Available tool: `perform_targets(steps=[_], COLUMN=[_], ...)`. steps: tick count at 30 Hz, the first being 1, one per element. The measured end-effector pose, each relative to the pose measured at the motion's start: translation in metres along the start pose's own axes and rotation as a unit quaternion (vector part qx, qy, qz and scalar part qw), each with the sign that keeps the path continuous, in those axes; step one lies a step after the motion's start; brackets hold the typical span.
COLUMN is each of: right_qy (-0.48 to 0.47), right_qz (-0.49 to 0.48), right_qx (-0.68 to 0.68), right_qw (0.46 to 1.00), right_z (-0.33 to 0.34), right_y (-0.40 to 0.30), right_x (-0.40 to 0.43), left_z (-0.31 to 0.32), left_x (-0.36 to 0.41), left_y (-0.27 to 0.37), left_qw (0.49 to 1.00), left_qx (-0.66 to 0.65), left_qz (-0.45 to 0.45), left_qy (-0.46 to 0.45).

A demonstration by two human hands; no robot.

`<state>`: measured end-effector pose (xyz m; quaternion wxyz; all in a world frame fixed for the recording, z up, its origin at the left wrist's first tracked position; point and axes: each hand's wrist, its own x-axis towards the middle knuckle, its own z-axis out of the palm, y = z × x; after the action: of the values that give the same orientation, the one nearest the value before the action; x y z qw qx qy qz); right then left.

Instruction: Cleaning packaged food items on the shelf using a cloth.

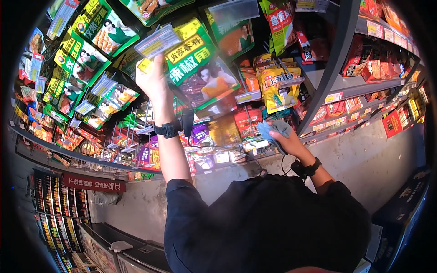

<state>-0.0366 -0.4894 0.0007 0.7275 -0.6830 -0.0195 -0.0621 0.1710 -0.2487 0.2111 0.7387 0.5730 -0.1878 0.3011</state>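
A green and yellow spice packet hangs before me, its printed front facing me. My left hand grips its left upper corner, with the thumb across the front just under a clear price-tag holder. The fingers behind the packet are hidden. In my right hand is a crumpled blue-grey cloth, held near the lower shelf goods. Between the hands hang yellow seasoning pouches on metal hooks, lower and to the right of the packet. Each wrist wears a black band.
More green packets hang at the left with tag holders jutting out. A dark upright post divides this rack from the shelves at right. A thin cable runs between my arms. Behind me stand a chest freezer and bottle shelves.
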Motion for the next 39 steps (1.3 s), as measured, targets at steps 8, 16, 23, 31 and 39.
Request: perform_targets(steps=[8,16,23,31,39], right_qy=[-0.003,0.010,0.006,0.046,0.068], right_qz=[0.005,0.008,-0.003,0.029,0.041], right_qx=[0.024,0.054,0.046,0.039,0.073], right_qw=[1.000,0.998,0.999,0.998,0.994], right_z=[-0.008,-0.004,-0.001,-0.010,-0.019], right_y=[0.009,-0.001,0.003,0.010,0.019], right_x=[-0.002,-0.009,-0.017,-0.028,-0.037], left_z=[0.000,0.007,0.002,0.011,0.010], left_x=[0.019,0.023,0.022,0.035,0.051], left_y=[-0.011,-0.007,-0.015,-0.027,-0.041], left_qw=[1.000,0.998,0.987,0.992,0.951], left_qx=[0.001,0.004,0.124,0.108,0.226], left_qz=[0.020,0.060,0.097,0.060,0.205], left_qy=[0.011,0.028,0.025,0.022,0.044])
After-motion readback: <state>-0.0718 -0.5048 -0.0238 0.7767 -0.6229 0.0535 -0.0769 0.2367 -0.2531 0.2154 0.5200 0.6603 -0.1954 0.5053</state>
